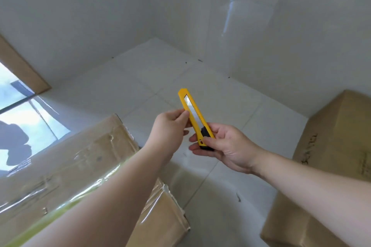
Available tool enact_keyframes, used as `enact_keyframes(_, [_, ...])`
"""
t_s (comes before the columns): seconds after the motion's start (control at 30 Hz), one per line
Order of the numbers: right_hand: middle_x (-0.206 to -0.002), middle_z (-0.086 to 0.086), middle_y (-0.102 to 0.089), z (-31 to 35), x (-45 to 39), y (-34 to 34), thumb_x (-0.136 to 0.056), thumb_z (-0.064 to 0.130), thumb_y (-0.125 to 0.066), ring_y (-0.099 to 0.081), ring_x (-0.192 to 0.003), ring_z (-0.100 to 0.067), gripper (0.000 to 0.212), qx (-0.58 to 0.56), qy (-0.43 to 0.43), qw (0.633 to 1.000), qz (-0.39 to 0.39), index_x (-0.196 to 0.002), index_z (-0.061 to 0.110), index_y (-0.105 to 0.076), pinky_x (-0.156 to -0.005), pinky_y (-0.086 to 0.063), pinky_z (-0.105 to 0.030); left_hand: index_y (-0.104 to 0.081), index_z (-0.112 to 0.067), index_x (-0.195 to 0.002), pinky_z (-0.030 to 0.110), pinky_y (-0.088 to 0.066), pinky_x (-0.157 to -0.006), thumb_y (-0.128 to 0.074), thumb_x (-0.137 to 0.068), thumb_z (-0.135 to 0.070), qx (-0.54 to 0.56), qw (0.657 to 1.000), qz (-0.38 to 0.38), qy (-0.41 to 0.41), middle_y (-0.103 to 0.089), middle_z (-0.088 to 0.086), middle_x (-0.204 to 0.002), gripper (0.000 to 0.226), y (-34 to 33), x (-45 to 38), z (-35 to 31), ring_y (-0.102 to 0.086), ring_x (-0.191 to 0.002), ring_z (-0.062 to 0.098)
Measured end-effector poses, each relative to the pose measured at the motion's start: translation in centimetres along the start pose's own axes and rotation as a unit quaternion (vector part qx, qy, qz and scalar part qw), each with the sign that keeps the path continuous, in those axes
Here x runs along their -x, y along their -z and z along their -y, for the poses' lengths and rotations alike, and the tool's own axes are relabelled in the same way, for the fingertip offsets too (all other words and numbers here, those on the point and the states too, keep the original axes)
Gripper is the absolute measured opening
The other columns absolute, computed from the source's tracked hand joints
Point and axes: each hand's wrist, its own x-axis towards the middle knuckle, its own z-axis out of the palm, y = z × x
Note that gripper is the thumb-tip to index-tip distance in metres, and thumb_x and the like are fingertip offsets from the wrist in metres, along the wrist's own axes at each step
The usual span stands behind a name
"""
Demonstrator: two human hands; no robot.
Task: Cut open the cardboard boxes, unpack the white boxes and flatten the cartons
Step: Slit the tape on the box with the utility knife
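Both forearms reach out, right hand (226,144) gripping yellow cutter (193,115), left hand (170,126) pinching it.

Yellow box cutter held up between two sealed cardboard cartons on a tiled floor.

The yellow utility knife (193,115) has a black slider at its lower end and its silver blade lies bare in the body's open channel; it stands tilted, tip up and leaning left. The right hand (224,144) grips its lower end and the left hand (170,126) pinches its side at mid-length. The taped carton (84,156) at lower left is closed, wrapped in glossy clear tape. The plain brown carton (329,166) at right is closed, with faint printing on its side.
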Motion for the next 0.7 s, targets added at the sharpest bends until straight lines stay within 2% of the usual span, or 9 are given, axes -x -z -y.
enact_keyframes(0.13, [-0.077,-0.013,-0.066,-0.6,0.1,-2.6,-0.096,0.011,-0.048,-0.066,-0.066,-0.024,0.018,0.027,0.022,0.998,-0.045,-0.095,0.001,-0.063,-0.063,-0.056,-0.031,-0.072,-0.016,-0.094,0.026,-0.053,-0.080,-0.054,-0.095,-0.022,0.021,1.000,-0.007,0.003,-0.075,-0.003,-0.082,0.019,1.6,1.1,0.0,-0.070,-0.083,0.006])
enact_keyframes(0.23, [-0.062,-0.011,-0.063,-0.8,-0.2,-3.8,-0.091,0.030,-0.053,-0.059,-0.049,-0.023,0.030,0.061,0.039,0.993,-0.098,-0.086,0.002,-0.061,-0.050,-0.053,-0.032,-0.073,-0.016,-0.091,0.027,-0.052,-0.083,-0.057,-0.094,-0.023,0.020,1.000,-0.012,0.007,-0.075,-0.003,-0.082,0.017,2.2,1.6,-0.1,-0.069,-0.083,0.007])
enact_keyframes(0.3, [-0.059,-0.011,-0.062,-0.6,-0.4,-4.1,-0.085,0.039,-0.057,-0.058,-0.049,-0.024,0.037,0.072,0.030,0.991,-0.109,-0.085,0.002,-0.060,-0.050,-0.054,-0.032,-0.073,-0.016,-0.092,0.028,-0.051,-0.084,-0.058,-0.093,-0.024,0.020,1.000,-0.016,0.008,-0.075,-0.003,-0.082,0.016,2.5,1.9,-0.3,-0.069,-0.084,0.007])
enact_keyframes(0.4, [-0.077,-0.012,-0.069,-0.4,-0.7,-4.3,-0.092,0.024,-0.054,-0.067,-0.066,-0.027,0.026,0.048,0.027,0.995,-0.078,-0.101,0.000,-0.058,-0.061,-0.056,-0.032,-0.074,-0.020,-0.089,0.033,-0.052,-0.084,-0.059,-0.093,-0.026,-0.012,1.000,-0.010,-0.006,-0.074,-0.001,-0.084,0.017,2.9,2.3,-0.6,-0.068,-0.088,0.017])
enact_keyframes(0.47, [-0.088,-0.009,-0.069,-0.2,-0.9,-4.3,-0.097,0.011,-0.049,-0.067,-0.074,-0.023,0.016,0.053,0.036,0.996,-0.055,-0.109,0.004,-0.057,-0.068,-0.055,-0.031,-0.074,-0.023,-0.087,0.033,-0.052,-0.080,-0.059,-0.092,-0.028,-0.032,0.999,-0.016,-0.018,-0.073,0.002,-0.086,0.017,3.1,2.4,-0.6,-0.065,-0.083,0.021])
enact_keyframes(0.53, [-0.088,-0.006,-0.069,-0.1,-0.9,-4.4,-0.098,0.007,-0.046,-0.065,-0.073,-0.020,0.018,0.066,0.037,0.996,-0.039,-0.111,0.008,-0.058,-0.069,-0.054,-0.030,-0.074,-0.026,-0.082,0.023,-0.051,-0.070,-0.060,-0.092,-0.030,-0.047,0.998,-0.030,-0.021,-0.071,0.003,-0.078,0.018,3.3,2.4,-0.5,-0.059,-0.068,0.008])
enact_keyframes(0.6, [-0.084,-0.007,-0.067,-0.3,-0.9,-4.6,-0.098,0.007,-0.045,-0.063,-0.070,-0.018,0.018,0.076,0.039,0.996,-0.036,-0.110,0.008,-0.059,-0.067,-0.054,-0.029,-0.072,-0.027,-0.077,0.012,-0.045,-0.056,-0.060,-0.092,-0.031,-0.049,0.998,-0.034,-0.019,-0.065,-0.005,-0.066,0.019,3.6,2.4,-0.3,-0.051,-0.053,-0.003])
enact_keyframes(0.67, [-0.081,-0.007,-0.065,-0.7,-0.9,-4.7,-0.098,0.008,-0.046,-0.062,-0.067,-0.017,0.017,0.087,0.051,0.994,-0.046,-0.109,0.008,-0.059,-0.066,-0.053,-0.028,-0.071,-0.029,-0.076,0.008,-0.043,-0.050,-0.060,-0.092,-0.030,-0.051,0.998,-0.033,-0.018,-0.063,-0.015,-0.058,0.019,3.7,2.3,-0.1,-0.051,-0.048,-0.009])
enact_keyframes(0.7, [-0.079,-0.007,-0.065,-0.8,-0.9,-4.8,-0.098,0.009,-0.046,-0.061,-0.066,-0.017,0.016,0.094,0.060,0.992,-0.052,-0.108,0.008,-0.059,-0.065,-0.053,-0.028,-0.071,-0.030,-0.077,0.009,-0.043,-0.052,-0.060,-0.092,-0.030,-0.056,0.998,-0.032,-0.019,-0.064,-0.018,-0.057,0.019,3.6,2.3,0.0,-0.053,-0.050,-0.012])
